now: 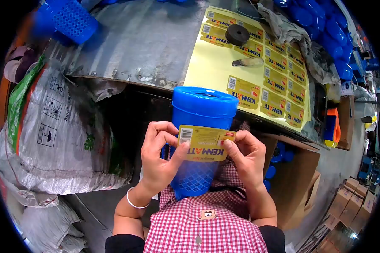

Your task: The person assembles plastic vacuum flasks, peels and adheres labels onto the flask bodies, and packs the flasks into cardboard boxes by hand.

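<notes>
A yellow KENMATE label (204, 145) with a barcode is stretched between my two hands. My left hand (161, 154) pinches its left end between thumb and fingers, and a white bangle circles that wrist. At the other end, my right hand (245, 158) has thumb and fingers closed on the label's edge. Behind the label stands a blue plastic jug (204, 105), its wide rim toward the table and its lattice-patterned part close to my checked apron. The label covers the jug's middle; whether it touches the surface there, I cannot tell.
On the metal table (135, 46) lie sheets of yellow labels (211, 63), with a dark round weight (237, 35) on top. A blue lattice basket (74, 23) sits far left. Blue plastic items (312, 17) are piled far right. A large printed sack (50, 126) stands left, a cardboard box (297, 181) right.
</notes>
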`<action>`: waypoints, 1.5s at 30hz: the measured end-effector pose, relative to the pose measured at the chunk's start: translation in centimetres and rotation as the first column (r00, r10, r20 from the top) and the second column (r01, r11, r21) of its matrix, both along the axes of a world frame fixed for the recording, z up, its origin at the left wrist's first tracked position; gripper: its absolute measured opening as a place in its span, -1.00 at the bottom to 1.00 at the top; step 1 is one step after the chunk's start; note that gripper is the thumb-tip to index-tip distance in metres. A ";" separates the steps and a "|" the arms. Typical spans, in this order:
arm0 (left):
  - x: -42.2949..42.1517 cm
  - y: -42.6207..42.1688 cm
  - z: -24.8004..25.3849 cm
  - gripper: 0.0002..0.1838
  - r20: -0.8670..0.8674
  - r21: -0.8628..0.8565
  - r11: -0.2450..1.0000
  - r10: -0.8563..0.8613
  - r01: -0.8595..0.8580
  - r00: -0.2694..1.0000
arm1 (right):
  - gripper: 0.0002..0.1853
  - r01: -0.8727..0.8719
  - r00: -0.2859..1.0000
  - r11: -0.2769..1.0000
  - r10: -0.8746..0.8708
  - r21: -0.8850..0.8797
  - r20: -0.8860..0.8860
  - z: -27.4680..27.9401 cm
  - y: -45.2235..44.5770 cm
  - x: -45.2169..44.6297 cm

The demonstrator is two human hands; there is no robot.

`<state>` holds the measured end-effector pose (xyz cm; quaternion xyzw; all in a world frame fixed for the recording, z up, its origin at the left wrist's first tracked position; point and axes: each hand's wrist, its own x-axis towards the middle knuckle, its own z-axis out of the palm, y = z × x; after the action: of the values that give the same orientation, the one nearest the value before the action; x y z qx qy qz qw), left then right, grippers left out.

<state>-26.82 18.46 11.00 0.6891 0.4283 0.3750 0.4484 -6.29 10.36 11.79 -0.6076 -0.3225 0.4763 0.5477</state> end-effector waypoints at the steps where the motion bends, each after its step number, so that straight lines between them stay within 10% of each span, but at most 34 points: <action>1: 0.0 0.0 0.0 -0.72 -0.011 0.007 1.000 0.001 -0.001 1.000 | -0.85 -0.002 1.000 1.000 0.002 -0.004 -0.010 0.0 0.0 0.0; 11: 0.0 0.2 -1.1 -0.73 -0.126 0.143 0.985 -0.080 0.098 0.989 | -0.77 -0.021 0.987 0.997 0.032 -0.073 0.160 -0.2 0.6 0.3; 13: 0.7 -0.1 -1.2 -0.58 0.054 0.055 0.992 0.113 -0.116 0.992 | -0.66 -0.007 0.539 0.996 0.075 -0.085 0.839 -0.1 0.7 0.6; 15: 0.1 0.7 -2.5 -0.53 0.196 -0.162 0.980 0.148 -0.117 0.969 | -0.60 0.150 0.562 0.987 -0.037 -0.058 0.826 -3.1 -0.2 1.2; 17: -0.7 0.9 -4.4 -0.58 0.217 0.037 0.999 0.023 -0.032 0.976 | -0.53 0.119 0.810 0.990 -0.137 0.069 0.571 -3.5 -1.8 0.4; 19: -1.2 1.5 -4.0 -0.72 -0.164 0.650 0.752 0.002 0.106 0.986 | 0.04 -0.147 0.938 0.986 0.166 -0.084 0.305 -3.6 -4.2 -0.9; 21: -1.8 3.2 -3.1 -0.76 -0.445 0.859 0.241 -0.083 0.452 0.891 | 0.31 -0.309 0.907 0.949 0.313 -0.060 0.281 -3.9 -4.8 -2.8; 23: 1.8 5.7 0.9 -0.47 -0.793 0.597 -0.044 -0.182 0.801 0.581 | 0.41 -0.338 0.922 0.941 0.332 -0.001 0.200 -6.0 -5.3 -3.9; 28: 8.4 6.5 4.6 -0.21 -0.961 0.128 -0.125 -0.261 0.984 0.092 | 0.39 -0.296 0.954 0.955 0.295 0.024 0.049 -7.6 -5.1 -4.6; 32: 8.4 6.0 4.3 -0.18 -0.881 0.337 -0.067 -0.373 0.939 0.290 | 0.39 -0.235 0.969 0.969 0.240 0.080 -0.058 -8.5 -5.7 -3.8; 35: 2.1 4.6 -1.2 -0.18 -0.465 0.652 0.574 -0.214 0.495 0.859 | 0.34 -0.170 0.979 0.974 0.184 0.146 -0.088 -8.5 -6.5 -3.1; 37: 0.9 0.7 -4.3 -0.16 -0.077 0.370 0.929 0.037 -0.006 0.996 | 0.35 -0.133 0.969 0.963 0.176 0.233 -0.175 -8.2 -7.9 -2.4; 38: 0.9 -1.5 -5.3 -0.20 0.084 0.068 0.998 -0.011 0.005 0.996 | 0.35 -0.101 0.973 0.965 0.147 0.240 -0.180 -7.6 -8.4 -1.8; 40: 4.7 -7.1 -3.6 -0.38 0.353 -0.422 0.900 0.271 -0.106 0.895 | 0.28 -0.067 0.971 0.929 0.144 0.364 -0.189 -6.2 -10.2 0.1; 45: 14.5 -11.5 5.3 -0.58 0.257 -0.591 0.806 0.140 0.041 0.956 | 0.15 0.133 0.821 0.918 -0.313 0.374 0.478 -2.5 -19.1 5.5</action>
<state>-12.30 6.97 16.29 0.4420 0.4713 0.3313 0.6876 -0.78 -8.76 9.28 -0.6504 -0.4599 0.1626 0.5823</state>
